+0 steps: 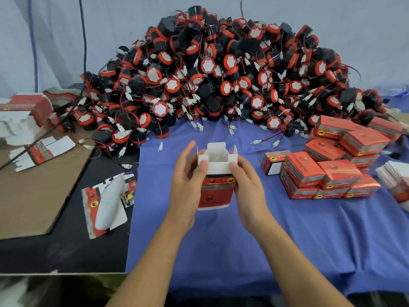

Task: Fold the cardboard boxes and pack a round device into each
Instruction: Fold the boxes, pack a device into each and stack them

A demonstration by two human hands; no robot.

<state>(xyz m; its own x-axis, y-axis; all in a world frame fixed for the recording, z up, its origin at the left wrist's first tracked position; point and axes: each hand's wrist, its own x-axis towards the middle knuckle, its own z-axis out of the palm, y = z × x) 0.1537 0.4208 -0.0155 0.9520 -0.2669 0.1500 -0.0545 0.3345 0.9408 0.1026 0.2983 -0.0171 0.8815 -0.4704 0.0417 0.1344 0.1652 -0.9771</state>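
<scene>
Both hands, left and right, grip one box, flaps open upward. Device pile behind; packed boxes right. Flat blanks left on surface.

One left hand, one right hand, one open box, roughly a dozen closed boxes, round devices beyond counting

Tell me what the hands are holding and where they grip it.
One red box, upright and open: the left hand grips its left side, the right hand its right side.
</scene>
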